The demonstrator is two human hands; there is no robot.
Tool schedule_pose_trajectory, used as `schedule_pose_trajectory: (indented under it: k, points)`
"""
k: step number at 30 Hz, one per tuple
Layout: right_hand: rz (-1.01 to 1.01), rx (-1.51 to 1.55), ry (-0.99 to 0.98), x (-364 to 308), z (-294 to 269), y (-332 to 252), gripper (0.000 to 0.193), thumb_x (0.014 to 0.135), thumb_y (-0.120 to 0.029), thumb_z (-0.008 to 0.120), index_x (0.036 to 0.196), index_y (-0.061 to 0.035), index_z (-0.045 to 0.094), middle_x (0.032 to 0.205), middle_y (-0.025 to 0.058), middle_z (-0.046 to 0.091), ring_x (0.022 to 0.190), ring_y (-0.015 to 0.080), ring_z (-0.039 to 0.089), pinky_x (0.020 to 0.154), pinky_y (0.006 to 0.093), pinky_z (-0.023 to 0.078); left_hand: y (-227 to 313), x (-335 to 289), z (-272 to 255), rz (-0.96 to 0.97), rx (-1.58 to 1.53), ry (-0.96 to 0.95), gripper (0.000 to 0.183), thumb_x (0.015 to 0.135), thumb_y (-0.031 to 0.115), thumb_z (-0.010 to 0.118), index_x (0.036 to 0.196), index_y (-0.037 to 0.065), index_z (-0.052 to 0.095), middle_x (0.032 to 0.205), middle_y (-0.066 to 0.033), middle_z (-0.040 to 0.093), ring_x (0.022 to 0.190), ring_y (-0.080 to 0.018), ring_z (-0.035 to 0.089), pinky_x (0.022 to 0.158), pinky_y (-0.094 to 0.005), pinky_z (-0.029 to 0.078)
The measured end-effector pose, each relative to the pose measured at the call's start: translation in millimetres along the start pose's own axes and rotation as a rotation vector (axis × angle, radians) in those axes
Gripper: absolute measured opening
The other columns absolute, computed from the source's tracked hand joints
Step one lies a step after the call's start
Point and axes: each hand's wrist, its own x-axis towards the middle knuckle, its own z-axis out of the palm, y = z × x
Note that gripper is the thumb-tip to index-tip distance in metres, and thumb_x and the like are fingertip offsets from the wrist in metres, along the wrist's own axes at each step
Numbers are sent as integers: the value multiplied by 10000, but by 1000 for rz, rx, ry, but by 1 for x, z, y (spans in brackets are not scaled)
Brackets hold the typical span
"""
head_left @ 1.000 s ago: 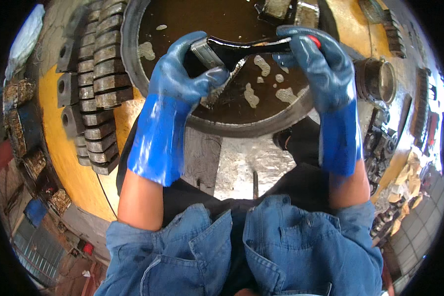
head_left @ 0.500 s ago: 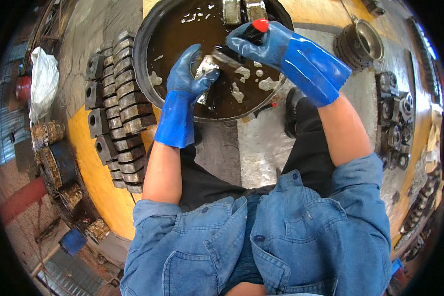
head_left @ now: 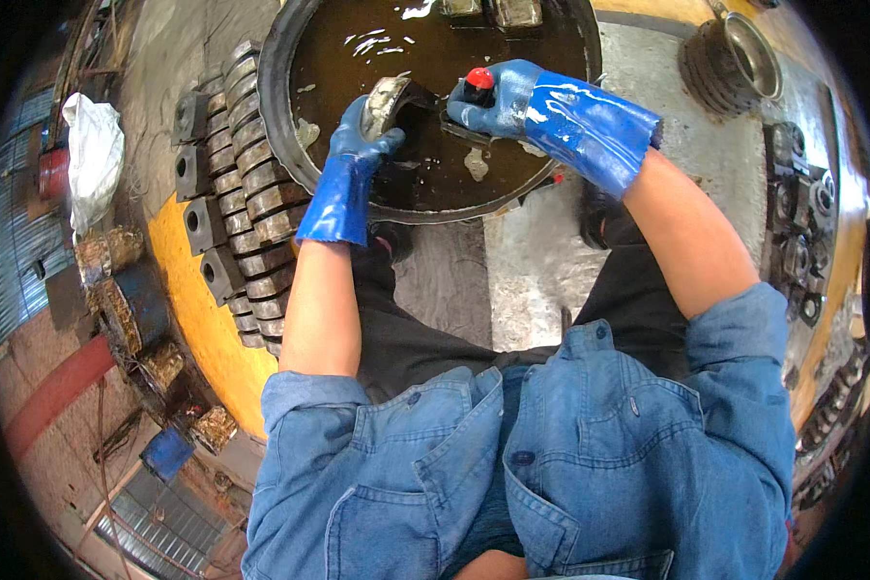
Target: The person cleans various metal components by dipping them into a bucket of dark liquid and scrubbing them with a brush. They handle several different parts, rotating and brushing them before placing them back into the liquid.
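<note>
My left hand (head_left: pixel 354 135), in a blue rubber glove, is closed around a curved metal piece (head_left: pixel 385 106), shiny on its outer face and shaped like part of a ring. My right hand (head_left: pixel 508 100), gloved alike, grips a hand tool with a red-and-black handle (head_left: pixel 479 81). The tool's dark, flat working end points toward the left hand; its exact kind is unclear. A gap shows between tool and metal piece. Both hands are over a large round black basin (head_left: pixel 278 116) of brown liquid. Metal blocks (head_left: pixel 518 12) stand at the basin's far side.
Stacked rows of curved metal pieces (head_left: pixel 261 179) and square blocks with holes (head_left: pixel 201 224) stand left of the basin. A stack of metal rings (head_left: pixel 730 63) is at the far right, with more dark machined parts (head_left: pixel 797 213) nearer. A white sack (head_left: pixel 94 159) lies far left.
The right hand has lowered, and its tool has turned so the red handle end sits further left. The metal piece has tilted up in the left hand. The whole view has shifted slightly.
</note>
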Motion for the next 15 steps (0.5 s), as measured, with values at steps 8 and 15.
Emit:
schedule_pose_trajectory:
  k: [8,15]
  points:
    - [39,99,-9,35,36,7,323,993,-362,766,1251,-171,797,1124,67,812,989,191,743,938,374,604,2,12,5,30,-68,45,930,812,419,944,1527,-13,534,1382,-185,700,1249,-264,685,1087,-393,530]
    - [61,157,-106,57,71,10,350,984,-392,753,1231,-145,786,1051,72,803,936,207,732,877,373,596,15,0,9,-40,-134,113,870,834,359,938,1508,-30,548,1374,-195,709,1232,-276,700,1073,-386,541]
